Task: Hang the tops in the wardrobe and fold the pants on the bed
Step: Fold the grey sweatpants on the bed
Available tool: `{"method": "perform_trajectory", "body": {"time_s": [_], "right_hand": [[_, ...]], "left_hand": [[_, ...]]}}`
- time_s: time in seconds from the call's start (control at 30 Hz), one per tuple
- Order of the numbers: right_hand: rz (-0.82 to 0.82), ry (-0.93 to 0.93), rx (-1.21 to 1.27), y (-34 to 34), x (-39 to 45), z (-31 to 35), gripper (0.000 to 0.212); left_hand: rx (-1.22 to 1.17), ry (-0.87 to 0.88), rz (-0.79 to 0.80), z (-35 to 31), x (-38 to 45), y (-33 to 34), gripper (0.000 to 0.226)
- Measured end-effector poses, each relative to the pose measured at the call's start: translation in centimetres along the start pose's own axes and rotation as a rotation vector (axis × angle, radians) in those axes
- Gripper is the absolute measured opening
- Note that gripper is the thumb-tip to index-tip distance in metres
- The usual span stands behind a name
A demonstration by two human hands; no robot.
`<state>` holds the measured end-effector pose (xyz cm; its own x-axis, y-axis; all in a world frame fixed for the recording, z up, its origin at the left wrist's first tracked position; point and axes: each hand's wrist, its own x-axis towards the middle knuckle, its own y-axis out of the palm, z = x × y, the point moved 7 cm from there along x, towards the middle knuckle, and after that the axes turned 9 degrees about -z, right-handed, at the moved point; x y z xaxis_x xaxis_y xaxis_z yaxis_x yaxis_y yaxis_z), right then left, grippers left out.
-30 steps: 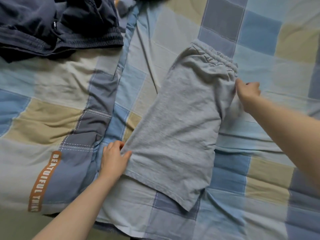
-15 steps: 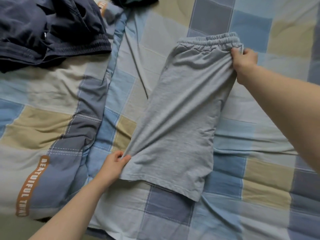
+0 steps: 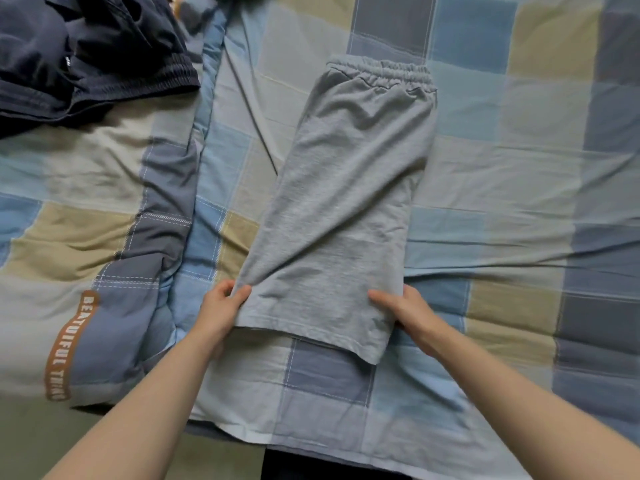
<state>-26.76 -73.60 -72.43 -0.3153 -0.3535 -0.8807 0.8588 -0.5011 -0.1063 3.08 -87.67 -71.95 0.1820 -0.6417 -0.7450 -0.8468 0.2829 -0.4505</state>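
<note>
Dark navy garments (image 3: 86, 53) lay heaped at upper left on the patchwork bedspread (image 3: 519, 174); at centre, grey shorts (image 3: 346, 202), folded lengthwise, lay flat with the elastic waistband farthest away. The left hand (image 3: 221, 311) pinched the near left hem corner and the right hand (image 3: 412, 315) gripped the near right edge. Half a second earlier the right hand had held the waistband, and the shorts had lain more slanted.

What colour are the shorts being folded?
Light heather grey shorts, elastic waistband included; the head view shows them.
</note>
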Motion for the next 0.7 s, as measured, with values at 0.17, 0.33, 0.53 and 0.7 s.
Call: {"method": "perform_trajectory", "body": {"time_s": [0.17,0.33,0.53,0.7], "right_hand": [[-0.043,-0.005,0.134,-1.9,-2.3,-2.6,0.027],[-0.101,-0.130,-0.198,-5.2,-4.5,-4.8,0.030],[-0.026,0.071,-0.719,-6.1,-3.4,-8.5,0.018],[-0.244,-0.022,-0.313,-6.9,-1.9,-4.4,0.011]], "left_hand": [[-0.184,-0.124,0.126,1.1,-0.7,0.3,0.011],[0.241,0.034,0.131,2.1,-1.4,-0.6,0.011],[0.977,0.480,-0.370,0.4,-5.6,1.1,0.055],[0.818,0.833,0.104,-0.5,-12.2,11.2,0.054]]}}
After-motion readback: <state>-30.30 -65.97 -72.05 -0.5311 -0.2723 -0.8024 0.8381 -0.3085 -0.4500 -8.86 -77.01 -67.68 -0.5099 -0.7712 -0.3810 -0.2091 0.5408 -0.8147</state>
